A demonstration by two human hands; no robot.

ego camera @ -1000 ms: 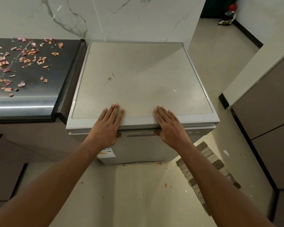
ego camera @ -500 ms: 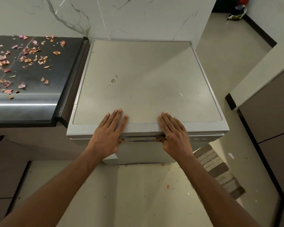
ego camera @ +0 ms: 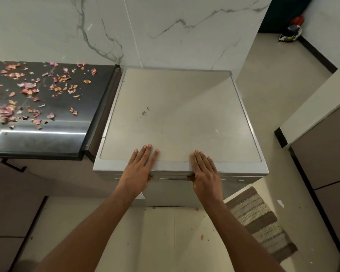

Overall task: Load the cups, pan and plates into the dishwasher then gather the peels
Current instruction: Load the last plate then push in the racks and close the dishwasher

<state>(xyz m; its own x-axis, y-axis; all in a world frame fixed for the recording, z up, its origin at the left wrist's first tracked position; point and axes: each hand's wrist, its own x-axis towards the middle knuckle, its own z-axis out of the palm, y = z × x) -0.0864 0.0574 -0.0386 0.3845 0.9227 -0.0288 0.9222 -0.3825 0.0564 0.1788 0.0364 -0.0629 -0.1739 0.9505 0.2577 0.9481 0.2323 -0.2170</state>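
A grey free-standing dishwasher [ego camera: 177,114] stands against the marble wall, its door closed. My left hand [ego camera: 139,169] lies flat on the front edge of its top, fingers spread, thumb tucked under the lip at the door's handle. My right hand [ego camera: 204,171] rests the same way a little to the right, thumb under the lip. Pink and orange onion peels [ego camera: 29,95] lie scattered over the dark countertop [ego camera: 67,132] to the left. No cups, pan or plates are in view.
A striped mat [ego camera: 257,218] lies on the floor at the dishwasher's right front corner. Brown cabinets [ego camera: 330,165] stand on the right. A few peel bits [ego camera: 202,236] dot the floor tiles. A helmet [ego camera: 290,32] sits far back by the wall.
Both hands keep their place on the dishwasher's front edge. My view has tilted and pulled back slightly, showing more wall and floor.
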